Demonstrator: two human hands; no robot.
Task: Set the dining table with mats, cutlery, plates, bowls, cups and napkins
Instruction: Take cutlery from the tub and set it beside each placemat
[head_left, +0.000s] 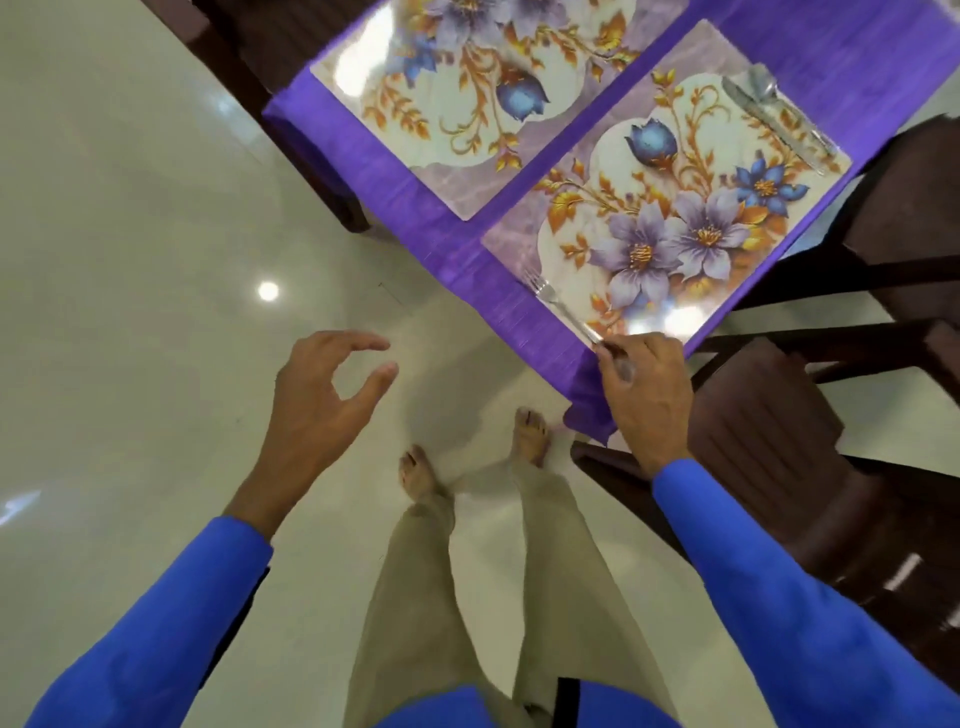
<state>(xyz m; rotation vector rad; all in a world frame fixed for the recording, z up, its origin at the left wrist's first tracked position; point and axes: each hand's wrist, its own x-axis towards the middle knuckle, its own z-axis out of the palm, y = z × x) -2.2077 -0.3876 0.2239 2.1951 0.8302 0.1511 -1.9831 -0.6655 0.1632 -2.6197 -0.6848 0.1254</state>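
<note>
Two glossy floral mats lie on the purple tablecloth (415, 208): the near mat (670, 208) and a far mat (467, 88). A knife and spoon (779, 117) rest along the near mat's far edge. A silver fork (558, 301) lies on that mat's near edge, tines pointing away from me. My right hand (644, 395) pinches the fork's handle at the mat's corner. My left hand (327, 400) hovers over the floor to the left of the table, fingers curled apart, holding nothing.
Dark wooden chairs stand at the right (831, 467) and at the far left of the table (249, 67). The pale glossy floor (130, 260) spreads to the left. My feet (467, 457) stand near the table's corner.
</note>
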